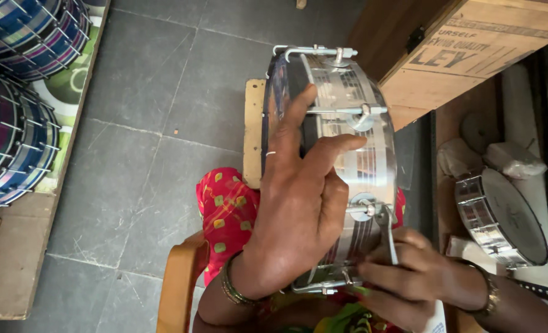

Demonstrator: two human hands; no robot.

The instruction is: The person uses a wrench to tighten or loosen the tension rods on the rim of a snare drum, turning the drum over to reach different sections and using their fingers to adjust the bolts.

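The person's lap is mostly hidden under the drum point(348, 154), which lies on its side across red patterned cloth point(228, 213); the far drumhead cannot be seen. The right hand point(410, 277), low and partly cut off by the frame's edge, is closed around a metal wrench point(387, 231) set on a tension lug of the shell. The left hand point(298, 203) reaches over the near rim, palm against the dark head, fingers spread wide and thumb laid along the chrome shell, steadying it without gripping. Beyond, a wooden crate point(447, 61) is cropped at the top. A smaller drum point(502, 219) lies right; stacked striped drums point(15, 92) sit far left.
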